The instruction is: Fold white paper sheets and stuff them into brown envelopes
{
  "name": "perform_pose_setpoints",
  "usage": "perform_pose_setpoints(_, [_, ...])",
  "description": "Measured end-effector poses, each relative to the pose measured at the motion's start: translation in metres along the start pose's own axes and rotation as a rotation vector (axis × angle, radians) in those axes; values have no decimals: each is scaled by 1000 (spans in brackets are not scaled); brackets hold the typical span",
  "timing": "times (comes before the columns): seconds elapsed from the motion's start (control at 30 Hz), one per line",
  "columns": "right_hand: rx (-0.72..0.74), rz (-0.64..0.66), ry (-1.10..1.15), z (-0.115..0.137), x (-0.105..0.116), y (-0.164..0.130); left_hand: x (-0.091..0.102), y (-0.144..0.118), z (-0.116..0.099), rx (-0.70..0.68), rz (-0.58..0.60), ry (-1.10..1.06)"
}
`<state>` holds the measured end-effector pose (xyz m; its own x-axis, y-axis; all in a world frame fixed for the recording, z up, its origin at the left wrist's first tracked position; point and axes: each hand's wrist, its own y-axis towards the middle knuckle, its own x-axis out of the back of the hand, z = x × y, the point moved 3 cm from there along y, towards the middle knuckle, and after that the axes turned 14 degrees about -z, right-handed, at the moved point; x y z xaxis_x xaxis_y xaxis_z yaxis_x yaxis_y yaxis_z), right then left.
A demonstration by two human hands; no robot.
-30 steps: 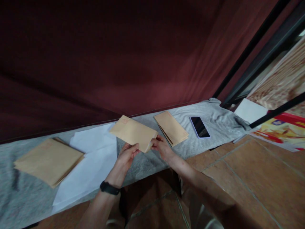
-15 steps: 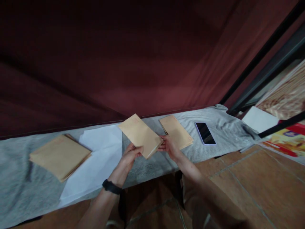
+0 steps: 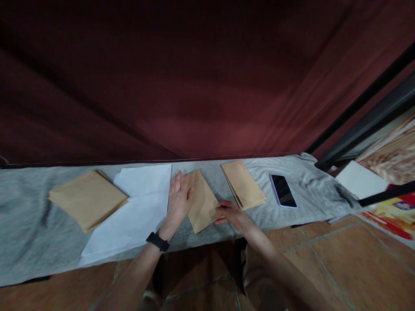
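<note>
A brown paper envelope lies on the grey cloth in front of me. My left hand rests along its left edge, palm down with the fingers stretched out. On the other side, my right hand pinches the envelope's lower right edge between thumb and fingers. To the right is a small stack of similar envelopes, apart from my fingers. White paper sheets lie just left of my left hand, and a thicker pile of brown envelopes partly overlaps them.
A phone with a pale purple case lies on the grey cloth at right. Behind the narrow surface hangs a dark red curtain. Black frame bars, a white box-like item and colourful packaging stand at far right.
The envelope has come down from a tilted, raised position onto the cloth. My left hand has let go of its lower corner and flattened along its left side; my right hand still grips it.
</note>
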<state>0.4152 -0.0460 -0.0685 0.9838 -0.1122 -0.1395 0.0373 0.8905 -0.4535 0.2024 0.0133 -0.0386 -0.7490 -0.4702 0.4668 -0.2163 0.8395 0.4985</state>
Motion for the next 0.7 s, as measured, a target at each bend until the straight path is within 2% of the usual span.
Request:
perform_pose_setpoints(0.07, [-49, 37, -69, -5, -3, -5, -12, -4, -2, -110, 119, 103])
perform_pose_setpoints(0.23, [-121, 82, -215, -9, -6, -9, -41, -12, 5, -170, 321, 244])
perform_pose_setpoints(0.43, [-125, 73, -289, -18, -8, -4, -52, -14, 6, -197, 349, 295])
perform_pose_setpoints(0.6, [-78, 51, -203, -21, -10, -3, -54, -23, 3, -204, 402, 185])
perform_pose_setpoints(0.7, [-49, 30, -153, -19, -10, -4, -51, -25, 3, -148, 472, 69])
